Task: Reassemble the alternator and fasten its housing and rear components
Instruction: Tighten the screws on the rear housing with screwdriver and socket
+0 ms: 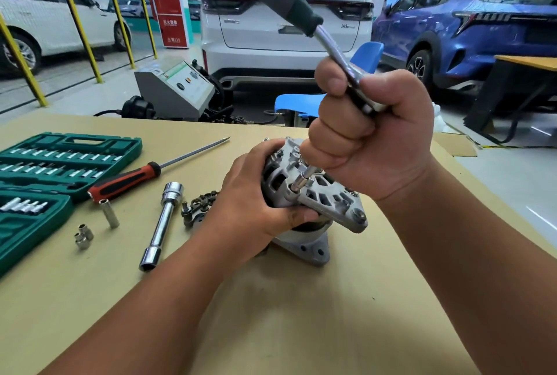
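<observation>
A grey aluminium alternator [327,198] stands tilted on the cardboard-covered table [271,299]. My left hand [256,196] grips its left side and underside. My right hand [370,136] is wrapped round the head of a ratchet wrench [289,0], whose dark handle points up and to the left. A small socket [303,180] on the ratchet sits on a bolt in the alternator's housing. A dark rectifier part [197,202] lies on the table just left of my left hand.
A green socket case [60,163] lies open at the left. Beside it are a red-handled screwdriver [129,180], a chrome tube wrench [161,224] and loose sockets [84,234]. Cars, a grey machine [177,88] and a blue chair [301,100] stand beyond the table's far edge.
</observation>
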Motion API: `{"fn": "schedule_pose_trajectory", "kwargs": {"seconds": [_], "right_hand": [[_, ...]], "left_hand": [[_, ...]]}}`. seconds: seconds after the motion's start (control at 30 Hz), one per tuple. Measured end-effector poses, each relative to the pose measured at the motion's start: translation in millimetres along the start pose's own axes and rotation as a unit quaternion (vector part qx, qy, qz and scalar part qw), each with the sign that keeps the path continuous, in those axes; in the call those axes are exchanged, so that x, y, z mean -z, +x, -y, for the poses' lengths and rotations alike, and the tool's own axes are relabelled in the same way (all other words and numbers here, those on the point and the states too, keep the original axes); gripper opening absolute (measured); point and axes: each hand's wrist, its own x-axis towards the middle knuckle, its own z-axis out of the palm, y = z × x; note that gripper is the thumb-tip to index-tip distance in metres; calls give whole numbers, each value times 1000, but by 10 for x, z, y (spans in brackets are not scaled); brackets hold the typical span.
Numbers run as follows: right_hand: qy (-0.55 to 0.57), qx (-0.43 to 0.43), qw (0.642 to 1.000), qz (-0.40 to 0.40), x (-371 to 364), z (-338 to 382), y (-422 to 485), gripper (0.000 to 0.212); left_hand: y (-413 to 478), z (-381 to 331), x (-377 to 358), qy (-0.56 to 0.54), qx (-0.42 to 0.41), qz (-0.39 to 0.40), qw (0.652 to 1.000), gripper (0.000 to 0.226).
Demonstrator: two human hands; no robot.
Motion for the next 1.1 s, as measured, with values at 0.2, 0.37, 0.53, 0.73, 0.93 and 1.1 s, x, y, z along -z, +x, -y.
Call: {"fn": "schedule_pose_trajectory", "kwargs": {"seconds": [0.2,0.37,0.53,0.73,0.93,1.1], "right_hand": [[-10,75,980,-185,-133,-96,20,11],[-59,201,893,-398,-413,-337,94,29],[-62,153,928,-335,-346,-261,86,28],[-54,13,996,-67,-92,-33,-18,11],[-1,7,998,-68,-21,-25,15,13],[-7,122,949,-290,-222,-192,88,28]], "left_hand": [[24,-1,0,-19,-10,3,1000,101],[7,-24,5,-19,-9,8,1000,101],[4,-24,13,-21,-10,7,1000,98],[-3,-7,11,-13,0,1,1000,103],[12,-9,3,-12,3,4,1000,99],[22,-42,22,-21,2,12,1000,97]]}}
